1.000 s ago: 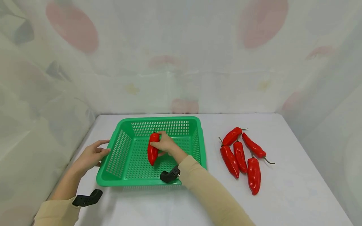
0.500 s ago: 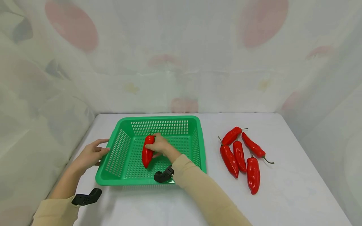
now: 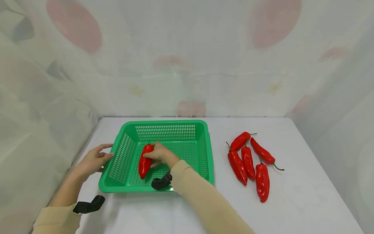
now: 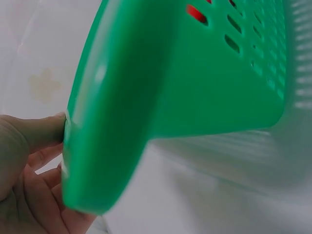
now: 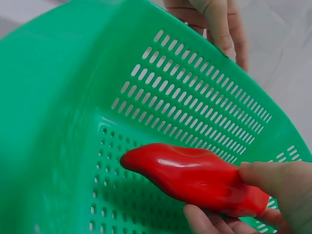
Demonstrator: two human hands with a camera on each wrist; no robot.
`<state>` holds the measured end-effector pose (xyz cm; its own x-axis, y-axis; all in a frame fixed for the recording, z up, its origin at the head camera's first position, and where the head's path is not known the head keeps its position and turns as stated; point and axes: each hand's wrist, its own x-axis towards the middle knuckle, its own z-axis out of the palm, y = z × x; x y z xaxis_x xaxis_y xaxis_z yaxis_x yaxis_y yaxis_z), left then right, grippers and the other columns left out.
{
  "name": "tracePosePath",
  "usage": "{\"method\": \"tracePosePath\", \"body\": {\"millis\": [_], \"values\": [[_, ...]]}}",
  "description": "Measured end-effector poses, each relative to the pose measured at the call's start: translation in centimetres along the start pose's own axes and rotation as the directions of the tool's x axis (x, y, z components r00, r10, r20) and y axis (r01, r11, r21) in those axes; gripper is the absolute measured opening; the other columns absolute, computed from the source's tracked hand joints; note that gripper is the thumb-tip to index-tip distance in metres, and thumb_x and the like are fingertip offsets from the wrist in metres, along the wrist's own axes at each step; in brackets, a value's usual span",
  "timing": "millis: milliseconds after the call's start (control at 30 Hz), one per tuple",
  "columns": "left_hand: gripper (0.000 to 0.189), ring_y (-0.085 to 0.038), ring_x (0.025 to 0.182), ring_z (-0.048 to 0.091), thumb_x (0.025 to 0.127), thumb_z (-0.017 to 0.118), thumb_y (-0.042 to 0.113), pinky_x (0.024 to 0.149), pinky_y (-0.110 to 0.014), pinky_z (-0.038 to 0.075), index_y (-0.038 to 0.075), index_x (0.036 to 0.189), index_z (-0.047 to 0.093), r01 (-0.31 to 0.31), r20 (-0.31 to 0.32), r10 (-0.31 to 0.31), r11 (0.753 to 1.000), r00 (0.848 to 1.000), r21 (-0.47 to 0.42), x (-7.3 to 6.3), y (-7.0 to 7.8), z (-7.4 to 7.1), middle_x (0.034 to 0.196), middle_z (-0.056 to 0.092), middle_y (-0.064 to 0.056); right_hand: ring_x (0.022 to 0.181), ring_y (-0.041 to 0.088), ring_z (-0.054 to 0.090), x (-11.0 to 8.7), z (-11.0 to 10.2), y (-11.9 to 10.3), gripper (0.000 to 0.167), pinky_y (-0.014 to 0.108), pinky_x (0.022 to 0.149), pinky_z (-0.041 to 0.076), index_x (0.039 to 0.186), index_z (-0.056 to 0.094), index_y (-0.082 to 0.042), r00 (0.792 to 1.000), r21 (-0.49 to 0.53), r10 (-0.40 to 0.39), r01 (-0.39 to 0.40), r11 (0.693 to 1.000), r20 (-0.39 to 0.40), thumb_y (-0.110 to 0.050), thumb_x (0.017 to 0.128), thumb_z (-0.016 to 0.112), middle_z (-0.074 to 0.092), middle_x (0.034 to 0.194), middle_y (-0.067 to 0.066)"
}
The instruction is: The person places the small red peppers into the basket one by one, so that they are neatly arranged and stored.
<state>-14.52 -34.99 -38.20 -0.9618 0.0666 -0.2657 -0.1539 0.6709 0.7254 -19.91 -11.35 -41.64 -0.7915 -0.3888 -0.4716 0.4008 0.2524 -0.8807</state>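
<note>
A green plastic basket (image 3: 163, 123) with slotted walls stands at the left of the table. Over its floor, towards the left wall, my right hand (image 3: 162, 154) holds a red chili pepper (image 3: 143, 166), stem pointing away from me. Thumb and fingers pinch the pepper near its stem end in the right wrist view, its tip (image 5: 129, 160) close above the holed floor. My left hand (image 3: 92, 161) grips the basket's left rim. In the left wrist view its thumb (image 4: 46, 130) touches the rim's edge, with the other fingers partly hidden behind the rim.
Several more red chili peppers lie in a loose group on the white table (image 3: 301, 195), right of the basket: one pepper (image 3: 263, 182) nearest me, another pepper (image 3: 240, 140) at the back. A patterned white curtain (image 3: 222, 84) encloses the table at the back and sides.
My right hand has carried the chili pepper leftward and slightly nearer to me inside the basket. The left hand, the basket and the peppers on the table stay where they were.
</note>
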Motion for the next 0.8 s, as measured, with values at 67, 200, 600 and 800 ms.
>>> {"method": "tracePosePath", "body": {"millis": [67,200,600,800], "values": [[0.059,-0.022,0.075,0.064,0.098,0.045,0.026,0.062,-0.038,0.055,0.000,0.144,0.020,-0.008,-0.005,0.008,1.000,1.000,0.002,-0.1,0.0,-0.1,0.105,0.059,-0.026,0.082,0.032,0.064,0.1,0.3,0.0,0.055,0.046,0.071,0.054,0.132,0.034,-0.004,1.000,-0.010,0.009,-0.009,1.000,0.006,-0.007,0.085,0.064,0.053,0.110,0.020],[0.059,-0.022,0.075,0.064,0.098,0.046,0.027,0.062,-0.038,0.055,0.000,0.144,0.020,-0.014,-0.008,0.014,1.000,1.000,0.003,-0.2,0.2,-0.2,0.104,0.059,-0.025,0.080,0.032,0.065,0.2,0.8,0.0,0.054,0.046,0.071,0.054,0.130,0.035,-0.005,0.997,-0.049,0.036,-0.033,0.998,0.064,-0.007,0.085,0.064,0.054,0.106,0.019],[0.059,-0.021,0.076,0.063,0.097,0.047,0.025,0.062,-0.038,0.055,0.000,0.143,0.021,0.010,0.004,-0.010,1.000,1.000,0.005,0.0,0.3,-0.2,0.105,0.059,-0.026,0.083,0.033,0.064,0.4,2.3,-0.2,0.050,0.045,0.075,0.054,0.125,0.037,-0.006,0.996,-0.103,0.077,-0.072,0.992,0.049,-0.007,0.084,0.066,0.054,0.104,0.018],[0.058,-0.022,0.075,0.064,0.097,0.048,0.023,0.062,-0.038,0.055,0.000,0.143,0.021,0.000,0.009,0.000,1.000,1.000,-0.007,0.1,0.4,-0.3,0.103,0.060,-0.025,0.091,0.033,0.061,0.2,2.7,-0.5,0.048,0.044,0.078,0.053,0.123,0.041,-0.005,0.993,-0.147,0.115,-0.114,0.983,0.002,-0.009,0.083,0.067,0.055,0.103,0.016]]}}
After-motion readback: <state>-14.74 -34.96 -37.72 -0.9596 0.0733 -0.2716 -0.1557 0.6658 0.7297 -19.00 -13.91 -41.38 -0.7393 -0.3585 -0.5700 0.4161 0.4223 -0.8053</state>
